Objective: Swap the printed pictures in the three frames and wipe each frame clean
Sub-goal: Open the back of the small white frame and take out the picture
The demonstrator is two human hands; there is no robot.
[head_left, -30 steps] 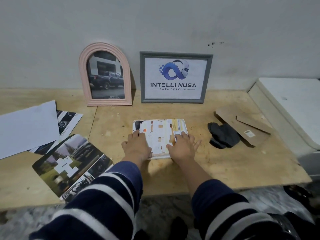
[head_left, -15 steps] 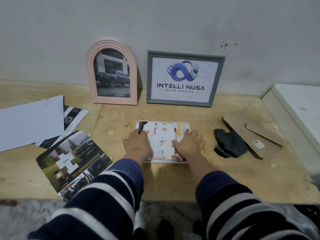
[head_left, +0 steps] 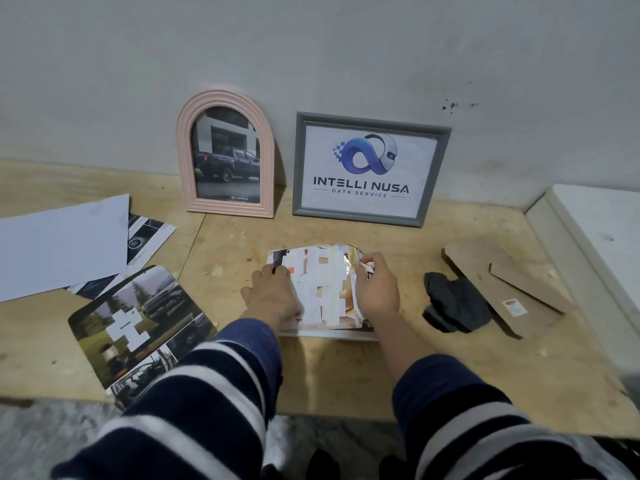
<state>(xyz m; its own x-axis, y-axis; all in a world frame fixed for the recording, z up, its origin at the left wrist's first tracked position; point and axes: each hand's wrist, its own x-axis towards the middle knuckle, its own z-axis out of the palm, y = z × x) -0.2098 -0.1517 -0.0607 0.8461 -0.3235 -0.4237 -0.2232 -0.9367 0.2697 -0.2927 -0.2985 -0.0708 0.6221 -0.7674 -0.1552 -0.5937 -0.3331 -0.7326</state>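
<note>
A white rounded frame lies flat on the wooden table, with a taped-over printed picture on top of it. My left hand presses down on the picture's left side. My right hand pinches the picture's right edge, which is curled up off the frame. A pink arched frame with a truck photo and a grey rectangular frame with a logo print lean against the wall behind. A dark cloth lies to the right of my hands.
A brown frame backing board with its stand lies at the right, beside a white box. At the left are a loose rounded car print, a white sheet and other prints. The table's front edge runs just below my forearms.
The camera has moved closer and a little left. My right hand went from lying flat on the picture to gripping its right edge and lifting it, so the paper now buckles upward.
</note>
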